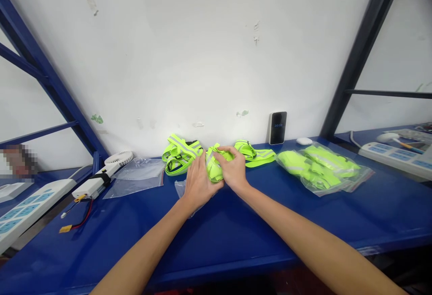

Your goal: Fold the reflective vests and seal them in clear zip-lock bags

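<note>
Both my hands meet at the middle of a blue table (236, 236). Between them is a folded neon-yellow reflective strap (213, 167). My left hand (199, 182) presses its side with fingers together. My right hand (232, 167) curls over its top and grips it. A clear plastic bag (181, 189) lies flat under my left hand. Two more loose straps lie behind, one on the left (180, 153) and one on the right (254, 153).
Bagged straps (320, 167) are piled at the right. Empty clear bags (138, 176) lie at the left, beside a small white fan (108, 169) with wires. A phone (277, 127) leans on the wall. Power strips sit at the far left (23, 209) and far right (394, 155).
</note>
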`<state>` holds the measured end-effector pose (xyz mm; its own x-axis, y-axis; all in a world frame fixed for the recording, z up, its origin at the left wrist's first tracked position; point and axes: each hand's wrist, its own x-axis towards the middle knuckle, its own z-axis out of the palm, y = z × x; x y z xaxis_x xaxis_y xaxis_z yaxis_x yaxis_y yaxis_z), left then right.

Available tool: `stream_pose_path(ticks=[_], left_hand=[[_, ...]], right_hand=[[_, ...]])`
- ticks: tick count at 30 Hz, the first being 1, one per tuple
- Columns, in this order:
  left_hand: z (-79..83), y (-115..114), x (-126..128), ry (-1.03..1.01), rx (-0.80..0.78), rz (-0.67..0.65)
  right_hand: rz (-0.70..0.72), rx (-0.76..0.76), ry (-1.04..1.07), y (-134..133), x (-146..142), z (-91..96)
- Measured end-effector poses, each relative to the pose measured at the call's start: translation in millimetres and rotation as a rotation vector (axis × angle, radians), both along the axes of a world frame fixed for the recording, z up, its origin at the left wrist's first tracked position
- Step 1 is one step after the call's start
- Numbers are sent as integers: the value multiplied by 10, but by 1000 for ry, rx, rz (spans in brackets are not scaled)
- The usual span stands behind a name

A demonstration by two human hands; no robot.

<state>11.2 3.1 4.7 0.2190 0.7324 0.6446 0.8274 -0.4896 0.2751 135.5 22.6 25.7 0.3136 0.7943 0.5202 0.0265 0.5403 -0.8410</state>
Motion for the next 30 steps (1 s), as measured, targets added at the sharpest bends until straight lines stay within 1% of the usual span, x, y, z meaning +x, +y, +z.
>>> stream_pose_path(ticks=[3,6,8,10,13,15,19,22,26,30], left_hand=[[24,-10,35,-58,-106,-50],[36,-18,37,-109,-125,-117],[39,-35,29,-117,-110,-130],[38,-60,24,-108,-88,-112],[28,-92,21,-63,-66,-82],[14,-93,13,-26,-46,-92],[-33,-42,-37,17,57,-126],[-58,-5,-78,40,85,-110],[-29,-2,-82,52,52,-88],[38,-22,-65,40,-43,-72]], right_hand=[[-61,9,-99,33,15,-23],[-70,-6,-154,41,26,-28],[-36,-3,-184,36,40,-19],[20,25,-221,31,64,-8],[115,40,-298,29,112,-2],[154,32,-340,28,141,-5],[159,45,-323,4,152,-2],[174,37,-288,-33,121,9],[121,82,-266,-92,82,18],[72,158,-309,-151,65,31]])
